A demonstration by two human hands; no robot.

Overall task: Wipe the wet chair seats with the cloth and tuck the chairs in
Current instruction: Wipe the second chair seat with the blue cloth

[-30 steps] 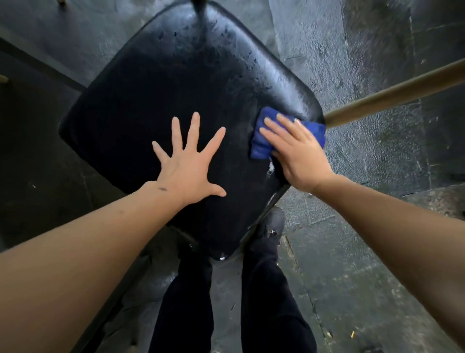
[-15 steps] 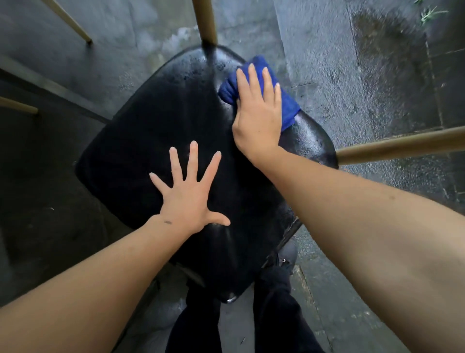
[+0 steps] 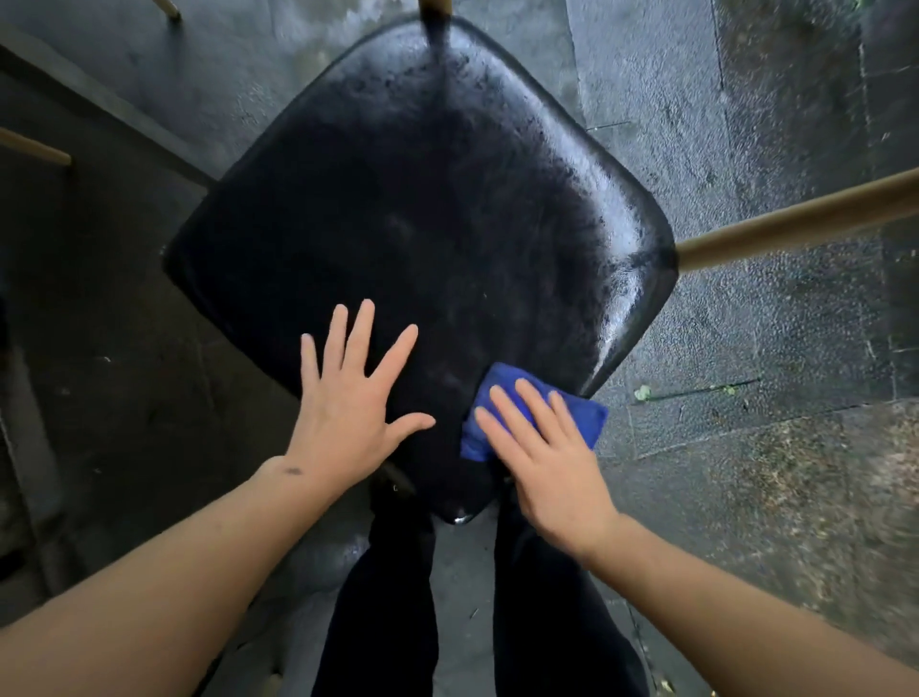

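A black, glossy chair seat (image 3: 437, 209) fills the middle of the view, with wet beading along its far and right edges. My left hand (image 3: 348, 413) lies flat on the near part of the seat, fingers spread, holding nothing. My right hand (image 3: 542, 457) presses a folded blue cloth (image 3: 582, 413) onto the seat's near right edge, fingers flat on top of it. Part of the cloth is hidden under the hand.
A tan wooden chair leg (image 3: 795, 219) sticks out to the right and another (image 3: 435, 6) at the top. More tan legs (image 3: 35, 147) show at far left. The dark stone floor (image 3: 746, 323) is wet. My legs in dark trousers (image 3: 383, 612) stand below the seat.
My right hand has swept the blue cloth from the far top of the seat back down to its near right edge. The left hand stays flat on the seat.
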